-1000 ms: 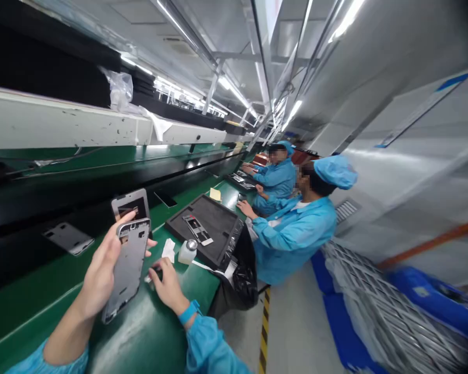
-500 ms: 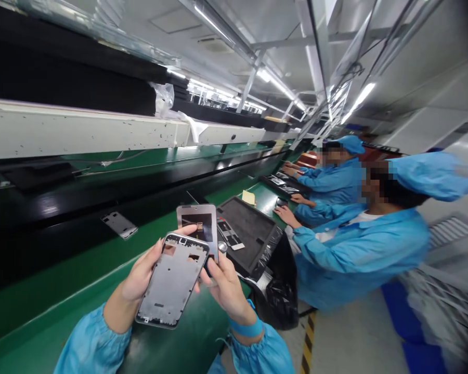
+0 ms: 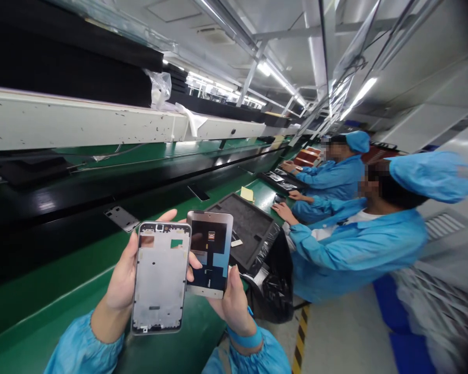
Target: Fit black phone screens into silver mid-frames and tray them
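My left hand (image 3: 120,275) is closed around the left edge of a grey metal phone frame (image 3: 159,285), its inner side facing me, with cut-outs near the top. Fingertips show past the frame's right edge. In my right hand (image 3: 234,306) is a phone screen (image 3: 219,259), its silver-edged back toward me, with a small flex-cable connector on it. The thumb lies along its right edge. Both parts are held nearly upright side by side above the green bench, and the frame overlaps the screen's left edge.
Another phone frame (image 3: 121,218) and a dark phone panel (image 3: 198,192) lie on the bench (image 3: 203,332). A black tray (image 3: 253,228) stands at right, with a black plastic bag (image 3: 276,291) hanging beside it. Two co-workers in blue sit further right. A yellow note (image 3: 247,194) lies behind the tray.
The frame has swung more upright and shifted left. The screen has moved right and down, out from behind it, showing more of its back. The dark panel behind is now uncovered.
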`<action>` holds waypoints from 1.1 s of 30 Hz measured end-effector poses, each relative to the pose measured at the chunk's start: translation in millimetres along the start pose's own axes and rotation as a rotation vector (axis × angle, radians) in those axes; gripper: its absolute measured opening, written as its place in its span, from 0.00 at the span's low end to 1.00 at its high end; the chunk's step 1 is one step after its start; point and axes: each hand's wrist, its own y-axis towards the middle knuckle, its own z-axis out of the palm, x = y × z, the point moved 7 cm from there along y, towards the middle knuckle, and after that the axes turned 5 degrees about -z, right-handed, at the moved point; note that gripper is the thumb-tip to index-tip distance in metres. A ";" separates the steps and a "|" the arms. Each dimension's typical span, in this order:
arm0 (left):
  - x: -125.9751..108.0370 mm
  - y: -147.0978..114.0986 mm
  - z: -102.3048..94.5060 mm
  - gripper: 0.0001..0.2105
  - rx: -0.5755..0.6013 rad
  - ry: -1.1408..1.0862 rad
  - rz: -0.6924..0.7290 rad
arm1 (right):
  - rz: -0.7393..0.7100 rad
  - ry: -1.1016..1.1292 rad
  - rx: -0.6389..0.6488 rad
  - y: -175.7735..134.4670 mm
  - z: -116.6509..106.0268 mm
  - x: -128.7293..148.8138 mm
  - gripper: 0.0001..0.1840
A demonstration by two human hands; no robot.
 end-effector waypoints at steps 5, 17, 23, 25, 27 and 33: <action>-2.5 5.9 -6.6 0.39 -0.054 -0.034 0.061 | -0.022 -0.040 -0.027 -7.5 -21.2 -14.0 0.35; -13.5 23.6 -50.4 0.35 -0.392 0.152 0.431 | -0.246 -0.487 0.238 2.3 -23.0 27.6 0.42; -19.3 19.5 -54.2 0.32 -0.416 0.129 0.546 | -0.378 -0.850 0.339 1.2 -26.9 35.0 0.37; -20.5 19.6 -54.7 0.30 -0.397 0.130 0.570 | -0.408 -0.903 0.369 0.6 -25.1 37.3 0.36; -22.2 19.4 -55.1 0.28 -0.375 0.146 0.601 | -0.435 -0.935 0.392 0.6 -22.5 39.5 0.36; -27.3 18.5 -48.9 0.23 -0.230 0.266 0.634 | -0.488 -0.995 0.429 2.7 -14.1 43.3 0.37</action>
